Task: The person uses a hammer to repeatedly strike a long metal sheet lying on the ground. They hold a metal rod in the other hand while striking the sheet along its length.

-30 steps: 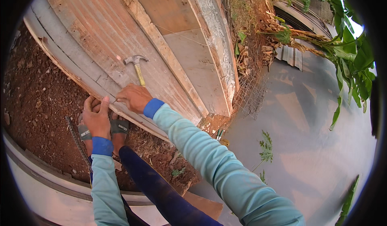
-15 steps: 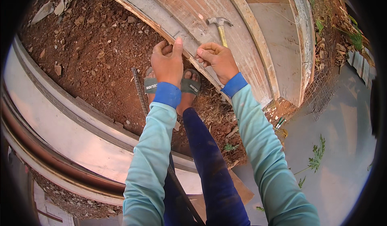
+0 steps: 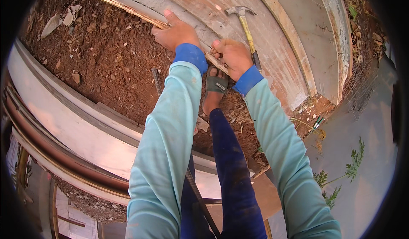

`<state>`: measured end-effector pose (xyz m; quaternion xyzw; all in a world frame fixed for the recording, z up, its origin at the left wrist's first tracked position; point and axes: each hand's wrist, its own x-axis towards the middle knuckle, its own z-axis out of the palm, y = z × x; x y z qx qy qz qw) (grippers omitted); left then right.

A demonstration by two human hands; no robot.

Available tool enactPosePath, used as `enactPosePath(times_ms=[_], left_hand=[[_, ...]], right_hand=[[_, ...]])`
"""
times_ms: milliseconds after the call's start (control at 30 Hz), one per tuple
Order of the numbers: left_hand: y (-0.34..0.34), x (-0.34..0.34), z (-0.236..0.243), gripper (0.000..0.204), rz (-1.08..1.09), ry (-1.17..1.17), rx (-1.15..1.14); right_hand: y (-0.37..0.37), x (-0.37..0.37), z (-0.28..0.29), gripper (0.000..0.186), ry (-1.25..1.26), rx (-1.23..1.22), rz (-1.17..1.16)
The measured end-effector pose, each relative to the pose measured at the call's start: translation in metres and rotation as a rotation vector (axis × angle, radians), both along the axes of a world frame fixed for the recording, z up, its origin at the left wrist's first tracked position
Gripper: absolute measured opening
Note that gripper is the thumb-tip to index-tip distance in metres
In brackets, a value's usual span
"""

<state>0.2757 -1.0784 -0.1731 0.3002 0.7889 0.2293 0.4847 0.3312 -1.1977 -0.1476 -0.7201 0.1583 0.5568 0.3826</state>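
My left hand (image 3: 181, 33) is closed over the near edge of a long wooden board (image 3: 128, 8), its thumb on the upper side and fingers at the edge. To its right, my right hand (image 3: 235, 57) is curled into a fist just above the same edge. Anything small inside those fingers is hidden and slightly blurred. Just beyond my right hand a claw hammer (image 3: 246, 28) with a yellow handle and dark grip lies on the wooden panel (image 3: 277, 47), its head pointing away from me.
Reddish soil with stones (image 3: 98, 60) lies on the left. A ribbed steel bar (image 3: 157, 82) stands beside my left forearm. Pale curved boards (image 3: 81, 128) run along the lower left. A grey sheet (image 3: 358, 119), a leafy plant (image 3: 353, 164) and wire mesh (image 3: 360, 94) are on the right.
My left hand has moved away to the left along the board and closed on its edge. My right hand has curled tighter near the edge. The whole view has shifted a little.
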Motion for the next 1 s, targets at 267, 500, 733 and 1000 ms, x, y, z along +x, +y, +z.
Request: enactPosePath(times_ms=[267, 500, 733, 1000], left_hand=[[-0.004, 0.008, 0.000, 0.061, 0.000, 0.048, 0.046], [-0.005, 0.007, -0.008, 0.057, 0.004, 0.148, 0.057], [-0.004, 0.002, -0.020, 0.055, -0.010, 0.179, 0.097], [-0.004, 0.007, -0.014, 0.058, 0.000, 0.216, 0.054]], right_hand=[[-0.020, -0.018, 0.026, 0.017, -0.642, 0.290, 0.411], [-0.026, 0.005, 0.009, 0.018, -0.194, 0.085, 0.175], [-0.019, 0.023, 0.014, 0.021, -0.221, 0.327, 0.419], [-0.023, -0.002, -0.003, 0.015, -0.383, 0.261, 0.183]])
